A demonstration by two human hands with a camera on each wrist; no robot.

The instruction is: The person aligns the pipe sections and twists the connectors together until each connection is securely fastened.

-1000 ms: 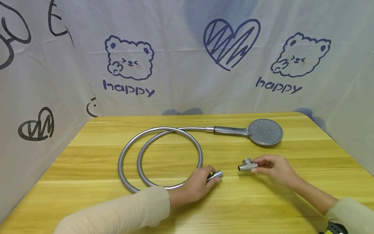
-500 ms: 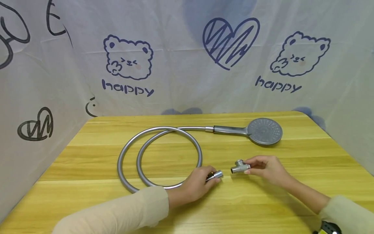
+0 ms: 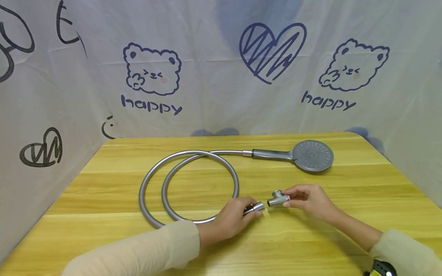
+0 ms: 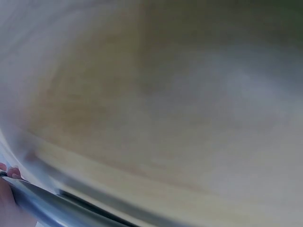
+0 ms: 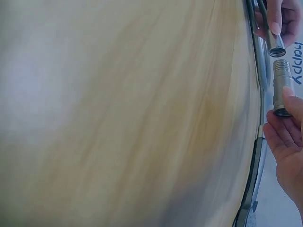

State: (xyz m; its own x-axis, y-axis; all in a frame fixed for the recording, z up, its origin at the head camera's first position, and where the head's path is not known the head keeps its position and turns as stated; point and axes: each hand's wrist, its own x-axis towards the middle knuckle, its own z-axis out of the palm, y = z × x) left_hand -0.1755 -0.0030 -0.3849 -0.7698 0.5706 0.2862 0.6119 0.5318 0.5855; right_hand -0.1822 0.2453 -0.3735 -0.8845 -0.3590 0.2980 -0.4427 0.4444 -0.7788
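Has pale sleeves (image 3: 138,251) on both arms, with a black and yellow thing (image 3: 384,265) by the right one, too cut off to name. Grips the hose end (image 3: 258,206) in the left hand (image 3: 233,216), with fingers curled round it. Pinches a small metal fitting (image 3: 277,199) between thumb and fingers of the right hand (image 3: 312,199). Points the fitting's screw tip at the hose end's hole, very close but not touching. Seems unfinished here, between the hands, with the two ends not joined. Has big rings of shiny hose (image 3: 142,195) to the left of the left hand and beyond it. Looks done past the hands, with the hose already on the shower head (image 3: 312,156). Lies dotted side up, beyond the right hand. Rests on a yellow wooden desk (image 3: 293,245), stripy under both hands. Ends, far past the hands, at pale cloth (image 3: 214,103) at the back and sides, with two bears, a scribbled heart (image 3: 272,51) and the word "happy" twice.
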